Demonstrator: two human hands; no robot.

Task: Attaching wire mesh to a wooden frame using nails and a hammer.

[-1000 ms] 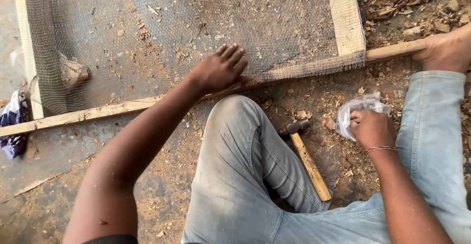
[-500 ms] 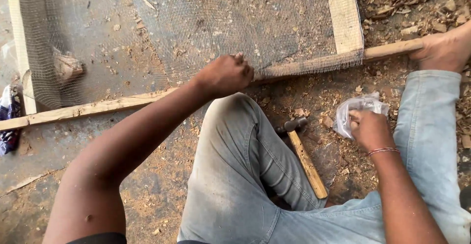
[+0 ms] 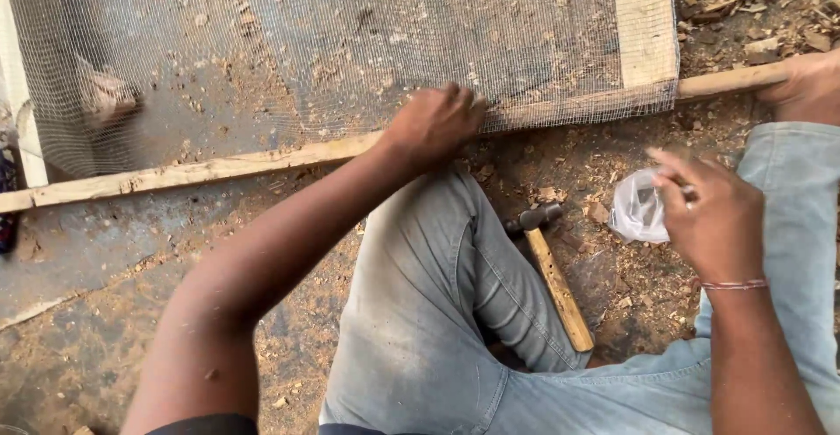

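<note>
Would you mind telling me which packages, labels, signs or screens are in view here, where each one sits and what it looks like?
Plastic bag: small, crumpled, whitish and see-through, on the sawdust-strewn ground right of the hammer, just left of the right hand.
Dark wrapper-like scrap: at the far left edge, mostly cut off; too little shows to tell what it is.
No labels, signs or screens in view.

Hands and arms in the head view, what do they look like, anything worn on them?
Both arms are bare from the upper arm down. A dark short sleeve edge shows at the left upper arm. The left hand wears nothing visible. The right hand has a thin reddish thread bracelet at the wrist. No gloves.
</note>
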